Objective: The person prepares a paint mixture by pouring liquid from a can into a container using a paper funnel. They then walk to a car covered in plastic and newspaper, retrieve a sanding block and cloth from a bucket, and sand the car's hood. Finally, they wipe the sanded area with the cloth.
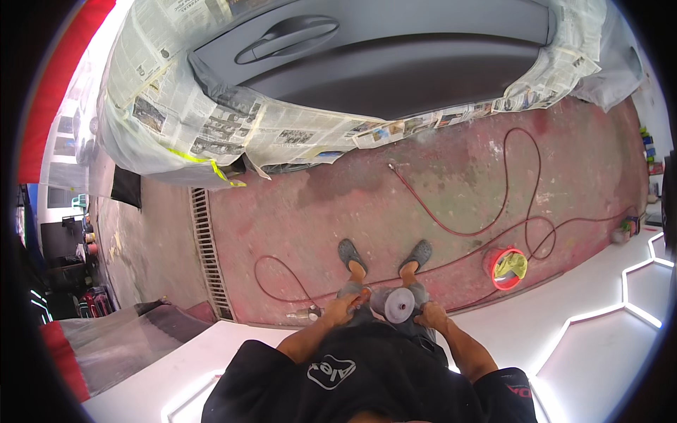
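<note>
In front of my waist is a round, pale grey cup (399, 306) with a dark knob at its centre, seen from above; it looks like a spray gun's paint cup. My left hand (343, 308) is closed to the left of it, with something reddish at its fingers. On the cup's right my right hand (431, 315) is also closed, and what it grips is hidden. A shiny metal piece (305, 315) shows left of my left hand, near a loop of red hose (271, 287). Ahead stands a dark grey car door panel (451, 42) with a handle (289, 39).
Taped newspaper (296, 134) and plastic sheeting surround the panel. Hose loops cross the stained red floor (338, 218). A red bucket (496, 275) holding a yellowish cloth (510, 266) stands to my right. A drain grate (204, 247) runs along my left.
</note>
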Demonstrator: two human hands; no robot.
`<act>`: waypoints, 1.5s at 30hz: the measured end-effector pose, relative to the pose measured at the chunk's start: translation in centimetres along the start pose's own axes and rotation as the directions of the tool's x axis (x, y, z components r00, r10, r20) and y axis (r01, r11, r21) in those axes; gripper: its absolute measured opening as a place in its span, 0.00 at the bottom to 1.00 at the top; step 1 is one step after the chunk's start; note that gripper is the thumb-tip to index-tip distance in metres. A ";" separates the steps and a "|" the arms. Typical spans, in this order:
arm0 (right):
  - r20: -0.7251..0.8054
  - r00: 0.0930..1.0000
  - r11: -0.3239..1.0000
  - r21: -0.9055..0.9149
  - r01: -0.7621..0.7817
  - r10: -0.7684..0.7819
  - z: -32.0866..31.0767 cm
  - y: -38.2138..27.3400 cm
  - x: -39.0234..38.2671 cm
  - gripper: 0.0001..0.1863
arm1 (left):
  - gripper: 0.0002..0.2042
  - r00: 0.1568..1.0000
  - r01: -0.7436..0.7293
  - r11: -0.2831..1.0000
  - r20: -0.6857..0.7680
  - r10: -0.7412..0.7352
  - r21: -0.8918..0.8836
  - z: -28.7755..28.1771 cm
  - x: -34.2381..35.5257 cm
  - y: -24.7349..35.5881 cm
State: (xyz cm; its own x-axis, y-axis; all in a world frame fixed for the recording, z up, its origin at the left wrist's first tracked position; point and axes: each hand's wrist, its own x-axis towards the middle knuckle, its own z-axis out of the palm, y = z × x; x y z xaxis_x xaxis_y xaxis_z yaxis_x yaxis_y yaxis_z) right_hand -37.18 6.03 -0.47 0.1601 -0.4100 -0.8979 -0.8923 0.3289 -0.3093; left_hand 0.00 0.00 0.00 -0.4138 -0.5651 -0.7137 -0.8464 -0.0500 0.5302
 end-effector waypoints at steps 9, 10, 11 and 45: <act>-0.040 0.998 0.995 -0.093 0.044 -0.048 -0.9 -2.4 -1.2 0.25 | 0.24 0.998 0.036 0.997 -0.040 -0.038 -0.069 -2.5 -1.4 2.4; -0.028 0.998 0.994 -0.102 0.045 -0.048 -0.8 -2.6 -1.2 0.25 | 0.24 0.999 0.029 0.997 -0.043 -0.032 -0.070 -2.2 -1.6 2.1; -0.016 0.999 0.993 -0.109 0.047 -0.049 -0.8 -2.8 -1.2 0.24 | 0.24 0.999 0.023 0.997 -0.046 -0.027 -0.069 -2.1 -1.8 1.8; 0.123 0.990 0.972 -0.231 -0.040 0.070 -1.1 -6.6 4.2 0.28 | 0.25 0.962 -0.048 0.958 -0.271 -0.032 -0.284 -0.2 -3.1 -3.4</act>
State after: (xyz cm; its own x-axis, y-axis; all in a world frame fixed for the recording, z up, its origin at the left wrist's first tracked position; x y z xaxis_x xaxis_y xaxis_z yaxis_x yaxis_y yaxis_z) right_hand -31.08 1.20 -1.83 0.1484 -0.2780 -0.9491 -0.9713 0.1396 -0.1928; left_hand 4.23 1.74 0.48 -0.2799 -0.7649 -0.5801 -0.6957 -0.2547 0.6716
